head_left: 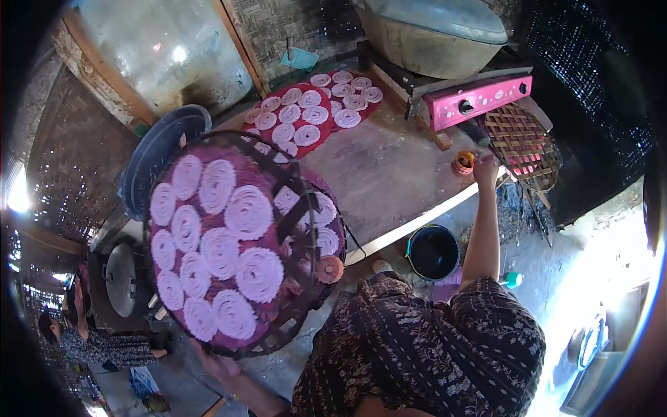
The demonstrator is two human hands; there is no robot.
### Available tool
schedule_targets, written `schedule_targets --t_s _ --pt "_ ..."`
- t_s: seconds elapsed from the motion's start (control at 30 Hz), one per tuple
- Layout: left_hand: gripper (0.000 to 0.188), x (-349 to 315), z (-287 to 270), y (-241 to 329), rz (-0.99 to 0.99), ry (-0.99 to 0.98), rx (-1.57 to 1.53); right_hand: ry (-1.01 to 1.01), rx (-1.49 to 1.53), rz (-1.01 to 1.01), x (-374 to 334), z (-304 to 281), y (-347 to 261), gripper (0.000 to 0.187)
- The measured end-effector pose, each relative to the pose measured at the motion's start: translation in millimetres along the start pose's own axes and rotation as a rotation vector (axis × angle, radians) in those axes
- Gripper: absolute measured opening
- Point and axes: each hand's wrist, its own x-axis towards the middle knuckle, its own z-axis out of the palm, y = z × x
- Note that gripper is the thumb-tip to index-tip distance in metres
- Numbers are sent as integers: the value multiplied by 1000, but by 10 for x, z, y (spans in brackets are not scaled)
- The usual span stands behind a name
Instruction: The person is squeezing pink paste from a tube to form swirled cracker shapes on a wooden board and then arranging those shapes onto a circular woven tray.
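A round open-weave tray [290,316] tilts up at the left, lined with a purple-red sheet that bears several pale pink coiled noodle rounds [219,254]. My left hand [221,367] grips this tray at its lower rim, with the fingers mostly hidden under it. Partly behind it shows another tray with similar rounds [326,241]. Out to the right, my right hand [486,171] is closed at the edge of a flat woven bamboo rack [517,139]. What it holds, if anything, cannot be made out. Just left of that hand stands a small orange container [463,162].
More coiled rounds lie on red sheets [321,142] at the counter's [382,174] back. A pink stove [479,97] and a big metal pot [431,38] stand at the back right. Below are a black bucket [432,252] and, far left, another person [104,344].
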Motion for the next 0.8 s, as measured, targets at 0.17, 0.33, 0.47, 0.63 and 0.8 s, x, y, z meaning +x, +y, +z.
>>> schedule_targets --t_s 0.17,0.33,0.47,0.63,0.8 --pt "51 -123 -146 300 191 172 -43 -207 -538 -390 229 173 486 20" --pt "52 -337 -184 325 174 76 -193 -96 -202 -112 -12 -226 -403 13" --pt "53 -331 -297 196 186 -8 -170 -228 -19 -485 -281 -198 -1251 24" --pt "48 -410 -196 106 190 94 -198 -566 394 -566 -1227 256 -2544 20" --pt "42 -551 -149 -4 188 12 -204 -674 522 -666 -1724 580 -2974 13"
